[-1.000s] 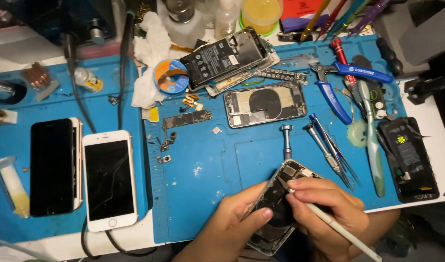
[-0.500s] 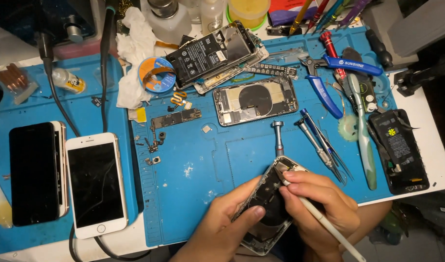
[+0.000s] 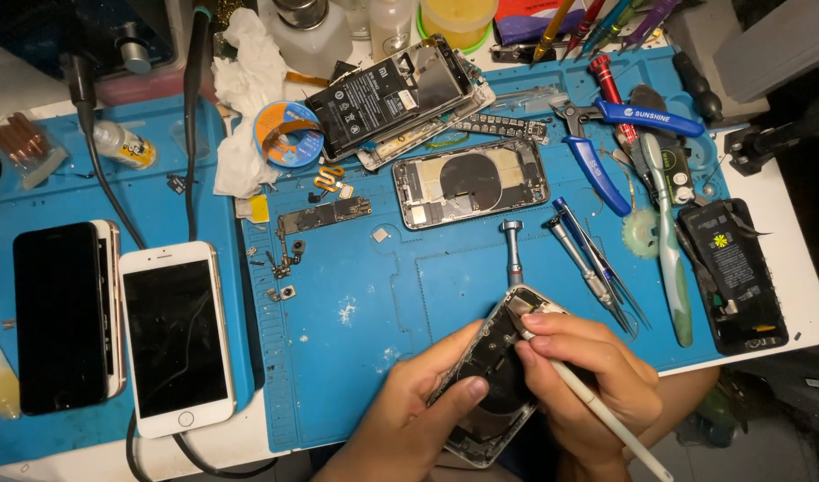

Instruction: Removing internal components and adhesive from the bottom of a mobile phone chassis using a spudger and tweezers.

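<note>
Left hand (image 3: 409, 415) grips the open phone (image 3: 494, 379) at lower centre — right hand (image 3: 588, 379) pinches a white tool (image 3: 606, 419); screwdriver (image 3: 513, 252) and tweezers (image 3: 597, 263) lie just above.

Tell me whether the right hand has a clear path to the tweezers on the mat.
Probably yes. The right hand holds a white tool over the opened phone, and the tweezers lie just above it on the mat with nothing between. It would need to free its fingers first.

We see two phones (image 3: 124, 326) side by side at the mat's (image 3: 356, 295) left edge, an opened phone back (image 3: 470, 183) at its middle, pliers (image 3: 606, 143) and a toothbrush (image 3: 664, 223) toward its right edge, a battery (image 3: 732, 272) beyond.
</note>
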